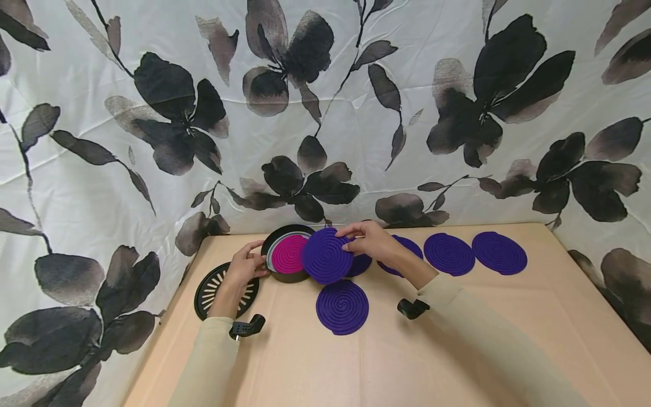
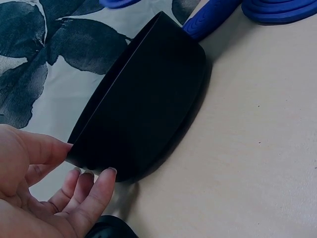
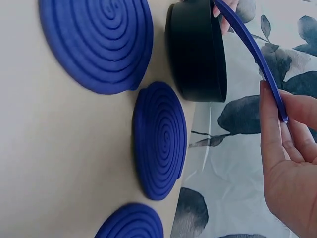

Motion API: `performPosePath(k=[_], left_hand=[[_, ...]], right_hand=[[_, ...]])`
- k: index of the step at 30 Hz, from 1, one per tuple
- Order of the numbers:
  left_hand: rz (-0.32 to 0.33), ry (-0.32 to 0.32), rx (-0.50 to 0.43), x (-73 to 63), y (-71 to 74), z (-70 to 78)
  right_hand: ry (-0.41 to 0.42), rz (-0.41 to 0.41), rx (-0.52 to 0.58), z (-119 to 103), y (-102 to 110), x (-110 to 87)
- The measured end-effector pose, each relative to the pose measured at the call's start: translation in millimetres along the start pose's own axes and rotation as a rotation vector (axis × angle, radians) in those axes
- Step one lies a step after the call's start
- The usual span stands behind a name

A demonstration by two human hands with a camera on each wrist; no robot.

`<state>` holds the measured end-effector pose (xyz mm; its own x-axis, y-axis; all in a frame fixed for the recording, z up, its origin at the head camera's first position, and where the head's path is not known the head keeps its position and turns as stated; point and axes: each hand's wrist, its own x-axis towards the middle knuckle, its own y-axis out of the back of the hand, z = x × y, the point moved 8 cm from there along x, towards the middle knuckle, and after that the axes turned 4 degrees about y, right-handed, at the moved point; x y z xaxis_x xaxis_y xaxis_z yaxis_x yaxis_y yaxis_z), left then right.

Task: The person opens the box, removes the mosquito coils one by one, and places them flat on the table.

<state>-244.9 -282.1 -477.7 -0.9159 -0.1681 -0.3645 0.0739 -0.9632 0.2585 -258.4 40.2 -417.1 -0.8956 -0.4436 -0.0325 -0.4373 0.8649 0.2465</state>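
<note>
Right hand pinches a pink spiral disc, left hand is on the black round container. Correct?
One thing off: the spiral disc in the right hand is purple, not pink, as the head view shows. The left hand is indeed on the black round container.

Table (image 1: 407, 362) with purple discs (image 1: 342, 308), container (image 1: 291, 277), slotted disc (image 1: 203, 295)

Bare hands (image 1: 245, 267); plain pale-beige long sleeves (image 1: 205, 359); black wrist-worn cameras (image 1: 247, 327).
</note>
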Motion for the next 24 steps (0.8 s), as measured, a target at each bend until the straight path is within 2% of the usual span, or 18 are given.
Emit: performPosePath(k=[11,24], left_hand=[[-0.002,-0.008,0.001,-2.0,-0.6,0.1],[-0.005,-0.017,-0.003,0.3,-1.3,-0.9]], right_hand=[[0.04,-0.035,-0.047,6.9,19.8,-32.6],[0.005,-0.056,-0.004,30.9,45.8,-65.6]])
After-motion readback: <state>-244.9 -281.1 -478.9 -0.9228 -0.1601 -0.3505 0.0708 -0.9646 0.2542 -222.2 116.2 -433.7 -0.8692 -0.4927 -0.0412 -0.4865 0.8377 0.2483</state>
